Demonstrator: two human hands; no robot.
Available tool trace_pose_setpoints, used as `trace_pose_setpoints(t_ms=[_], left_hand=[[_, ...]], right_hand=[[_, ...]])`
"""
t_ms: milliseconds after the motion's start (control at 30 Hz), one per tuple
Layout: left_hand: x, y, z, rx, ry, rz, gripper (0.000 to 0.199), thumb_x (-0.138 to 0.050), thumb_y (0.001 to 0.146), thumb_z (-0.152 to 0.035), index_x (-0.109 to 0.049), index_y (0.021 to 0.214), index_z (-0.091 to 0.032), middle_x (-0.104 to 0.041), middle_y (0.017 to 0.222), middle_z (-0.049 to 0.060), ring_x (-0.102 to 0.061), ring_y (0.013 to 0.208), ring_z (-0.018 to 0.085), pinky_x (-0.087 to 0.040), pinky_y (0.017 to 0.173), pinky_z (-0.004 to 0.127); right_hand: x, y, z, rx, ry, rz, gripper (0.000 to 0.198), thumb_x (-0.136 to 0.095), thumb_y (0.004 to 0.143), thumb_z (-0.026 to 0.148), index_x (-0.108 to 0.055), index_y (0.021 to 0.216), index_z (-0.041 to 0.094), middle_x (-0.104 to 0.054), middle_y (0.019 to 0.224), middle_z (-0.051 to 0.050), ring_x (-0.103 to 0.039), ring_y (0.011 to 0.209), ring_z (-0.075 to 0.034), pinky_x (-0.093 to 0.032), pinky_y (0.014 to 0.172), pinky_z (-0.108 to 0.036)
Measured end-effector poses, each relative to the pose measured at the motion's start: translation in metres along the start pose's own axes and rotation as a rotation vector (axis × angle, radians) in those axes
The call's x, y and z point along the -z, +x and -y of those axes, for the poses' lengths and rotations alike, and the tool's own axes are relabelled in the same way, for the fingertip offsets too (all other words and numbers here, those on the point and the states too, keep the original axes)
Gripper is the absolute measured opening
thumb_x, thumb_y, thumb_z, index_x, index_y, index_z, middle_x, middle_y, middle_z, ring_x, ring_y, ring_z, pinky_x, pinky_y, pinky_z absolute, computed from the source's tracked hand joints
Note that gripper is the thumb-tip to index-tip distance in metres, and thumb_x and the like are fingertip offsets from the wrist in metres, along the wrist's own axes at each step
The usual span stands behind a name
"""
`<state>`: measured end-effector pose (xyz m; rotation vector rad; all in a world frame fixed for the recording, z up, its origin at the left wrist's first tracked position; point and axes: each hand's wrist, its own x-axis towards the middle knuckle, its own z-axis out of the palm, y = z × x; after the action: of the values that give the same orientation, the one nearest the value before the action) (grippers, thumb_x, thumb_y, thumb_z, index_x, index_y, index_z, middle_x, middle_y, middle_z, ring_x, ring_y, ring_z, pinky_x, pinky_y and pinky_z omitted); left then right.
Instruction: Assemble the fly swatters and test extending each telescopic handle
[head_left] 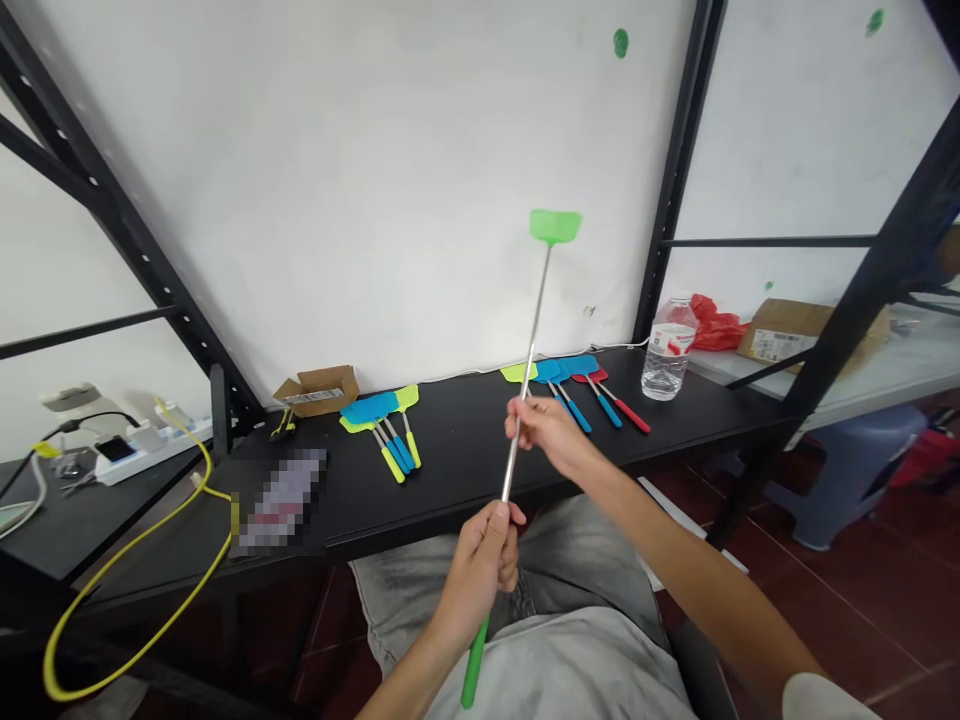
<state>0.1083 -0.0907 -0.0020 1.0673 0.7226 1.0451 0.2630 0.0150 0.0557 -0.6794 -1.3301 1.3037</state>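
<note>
A green fly swatter [534, 325] with a long metal rod is held up, slightly tilted, in front of me. My left hand [486, 550] is wrapped round the top of its green handle. Higher up, my right hand [544, 428] pinches the metal rod between thumb and fingers. The green swatter head points up toward the white wall. On the black shelf behind lie several shorter swatters: a left pile with blue swatters [373, 408] and yellow-green ones, and a right pile with blue swatters [581, 366], a yellow-green one and a red-handled one [634, 415].
A water bottle [667, 350] stands at the shelf's right end. An open cardboard box [319, 392] sits at the back left, near a blurred-out flat item [285, 500]. A yellow cable [135, 540] loops at left beside a power strip [154, 450]. Black metal posts [679, 170] frame the shelf.
</note>
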Motion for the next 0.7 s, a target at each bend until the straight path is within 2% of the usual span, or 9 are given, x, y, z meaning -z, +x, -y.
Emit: trace_pose_setpoints(t_ms=[100, 233, 333, 433, 533, 700], left_hand=[[-0.008, -0.003, 0.005, 0.01, 0.009, 0.047, 0.04, -0.054, 0.086, -0.055, -0.054, 0.084, -0.016, -0.03, 0.05, -0.012, -0.018, 0.039, 0.003, -0.02, 0.036, 0.016], [-0.009, -0.005, 0.01, 0.012, 0.01, 0.079, 0.038, -0.052, 0.088, -0.054, -0.054, 0.086, -0.016, -0.03, 0.051, -0.011, -0.019, 0.039, 0.003, -0.021, 0.037, 0.016], [0.0, -0.005, 0.014, 0.01, 0.051, 0.074, 0.036, -0.049, 0.09, -0.052, -0.054, 0.088, -0.017, -0.031, 0.051, -0.011, -0.019, 0.04, 0.003, -0.021, 0.039, 0.017], [0.008, -0.002, 0.022, 0.009, 0.158, 0.077, 0.036, -0.047, 0.091, -0.053, -0.053, 0.088, -0.017, -0.032, 0.051, -0.01, -0.022, 0.041, 0.004, -0.02, 0.039, 0.018], [0.012, 0.001, 0.033, 0.02, 0.319, 0.091, 0.04, -0.045, 0.091, -0.054, -0.054, 0.086, -0.016, -0.035, 0.052, -0.008, -0.028, 0.044, 0.006, -0.02, 0.042, 0.018], [0.016, 0.006, 0.053, 0.088, 0.489, 0.153, 0.045, -0.042, 0.091, -0.058, -0.055, 0.08, -0.016, -0.039, 0.051, -0.007, -0.034, 0.043, 0.006, -0.025, 0.043, 0.02]], right_hand=[[0.017, 0.004, 0.016, 0.049, 0.05, -0.105, 0.033, -0.069, 0.076, 0.047, -0.061, 0.078, 0.016, -0.063, 0.063, -0.002, -0.047, 0.049, -0.009, -0.032, 0.045, -0.022], [0.021, 0.002, 0.021, 0.078, 0.027, -0.121, 0.034, -0.066, 0.079, 0.049, -0.063, 0.078, 0.015, -0.063, 0.062, -0.003, -0.047, 0.05, -0.009, -0.031, 0.045, -0.022], [0.019, 0.001, 0.017, 0.085, -0.035, -0.095, 0.036, -0.062, 0.082, 0.05, -0.066, 0.088, 0.015, -0.066, 0.067, -0.005, -0.05, 0.053, -0.01, -0.034, 0.046, -0.022], [0.026, 0.004, 0.018, 0.096, -0.012, -0.154, 0.038, -0.063, 0.081, 0.051, -0.066, 0.097, 0.017, -0.068, 0.074, -0.005, -0.049, 0.054, -0.01, -0.035, 0.047, -0.022], [0.04, 0.007, 0.028, 0.151, 0.021, -0.26, 0.039, -0.065, 0.078, 0.052, -0.067, 0.094, 0.017, -0.067, 0.071, -0.004, -0.045, 0.053, -0.01, -0.034, 0.046, -0.022], [0.062, 0.008, 0.047, 0.268, 0.051, -0.361, 0.038, -0.063, 0.077, 0.054, -0.068, 0.087, 0.018, -0.063, 0.065, -0.002, -0.042, 0.051, -0.011, -0.033, 0.046, -0.024]])
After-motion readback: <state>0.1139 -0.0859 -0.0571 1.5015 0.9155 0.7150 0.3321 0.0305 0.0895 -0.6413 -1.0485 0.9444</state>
